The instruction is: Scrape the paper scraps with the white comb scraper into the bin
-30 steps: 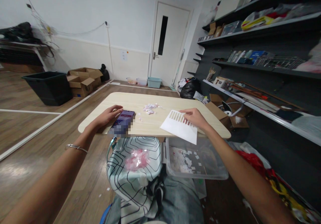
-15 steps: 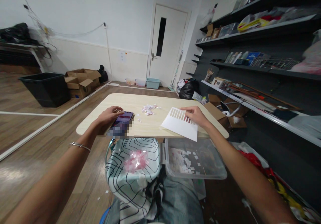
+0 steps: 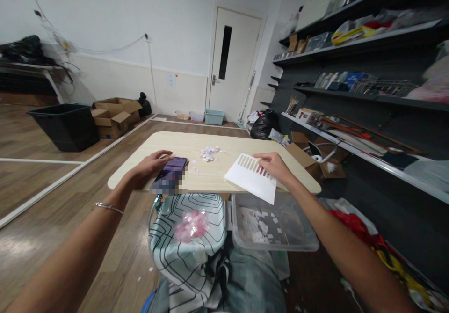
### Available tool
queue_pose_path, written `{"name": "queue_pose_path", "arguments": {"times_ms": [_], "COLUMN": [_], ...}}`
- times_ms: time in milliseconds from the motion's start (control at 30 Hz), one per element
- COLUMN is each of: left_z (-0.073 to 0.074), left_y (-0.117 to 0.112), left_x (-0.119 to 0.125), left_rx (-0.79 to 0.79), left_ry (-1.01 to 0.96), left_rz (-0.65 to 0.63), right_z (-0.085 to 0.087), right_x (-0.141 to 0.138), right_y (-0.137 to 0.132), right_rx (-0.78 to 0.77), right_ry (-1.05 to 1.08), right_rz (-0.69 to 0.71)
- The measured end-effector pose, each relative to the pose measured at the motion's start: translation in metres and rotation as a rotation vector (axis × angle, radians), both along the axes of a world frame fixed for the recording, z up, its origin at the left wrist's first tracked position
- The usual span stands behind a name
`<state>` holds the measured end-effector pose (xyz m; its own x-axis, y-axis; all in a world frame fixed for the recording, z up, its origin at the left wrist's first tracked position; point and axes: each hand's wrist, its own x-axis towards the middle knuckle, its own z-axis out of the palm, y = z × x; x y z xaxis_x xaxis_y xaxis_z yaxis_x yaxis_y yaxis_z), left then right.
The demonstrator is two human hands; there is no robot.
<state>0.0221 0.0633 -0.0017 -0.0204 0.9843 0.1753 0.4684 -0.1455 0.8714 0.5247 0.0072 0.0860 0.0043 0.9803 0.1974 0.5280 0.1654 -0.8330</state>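
Observation:
My right hand (image 3: pixel 275 167) pinches the upper right part of a white card (image 3: pixel 249 178) with a row of narrow slots along its far edge. The card is tilted, and its near corner hangs over the table's front edge. My left hand (image 3: pixel 151 164) lies at the left, fingers stretched out beside a dark phone (image 3: pixel 175 164); nothing shows in its grip. Part of the phone is blurred out. Between the hands, a small heap of white paper bits (image 3: pixel 208 153) sits on the pale table (image 3: pixel 168 140), with a few loose bits nearer me.
Below the table's front edge, a clear plastic bin (image 3: pixel 294 224) holds white scraps. Left of it, a patterned cloth (image 3: pixel 164 252) carries a pink plastic bag (image 3: pixel 192 226). Shelves (image 3: pixel 351 93) line the right side; a black bin (image 3: pixel 66 126) and cardboard boxes (image 3: pixel 115 116) stand left.
The card's near corner has dropped slightly in my right hand's grip. My left hand has barely moved beside the phone. The whole view has shifted a little.

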Motion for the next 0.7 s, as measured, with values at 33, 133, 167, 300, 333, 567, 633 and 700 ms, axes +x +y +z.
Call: {"name": "queue_pose_path", "arguments": {"times_ms": [33, 133, 167, 300, 333, 567, 633, 700], "left_z": [-0.001, -0.002, -0.002, -0.001, 0.000, 0.006, 0.007, 0.007], "left_y": [-0.003, -0.009, -0.009, -0.008, -0.008, -0.008, -0.008, -0.008], "left_x": [0.001, 0.002, 0.002, 0.000, -0.001, -0.002, -0.001, 0.000], "left_rx": [0.008, 0.035, 0.045, 0.092, 0.103, 0.102, 0.089, 0.079], "left_ry": [-0.037, -0.149, -0.180, -0.240, -0.234, -0.131, -0.114, -0.097], "left_rz": [-0.006, -0.025, -0.024, -0.007, -0.003, -0.011, -0.013, -0.014], "right_z": [-0.001, -0.003, -0.004, -0.012, -0.015, -0.025, -0.020, -0.012], "right_x": [-0.001, -0.003, -0.004, -0.013, -0.016, -0.039, -0.036, -0.031], "right_y": [-0.003, -0.009, -0.011, -0.016, -0.018, -0.038, -0.039, -0.036], "right_rx": [-0.003, 0.002, 0.007, 0.016, 0.016, -0.041, -0.035, -0.012], "right_ry": [-0.001, 0.000, 0.002, 0.018, 0.024, 0.074, 0.094, 0.111], "right_rz": [0.003, 0.009, 0.009, 0.014, 0.018, 0.117, 0.116, 0.093]}}
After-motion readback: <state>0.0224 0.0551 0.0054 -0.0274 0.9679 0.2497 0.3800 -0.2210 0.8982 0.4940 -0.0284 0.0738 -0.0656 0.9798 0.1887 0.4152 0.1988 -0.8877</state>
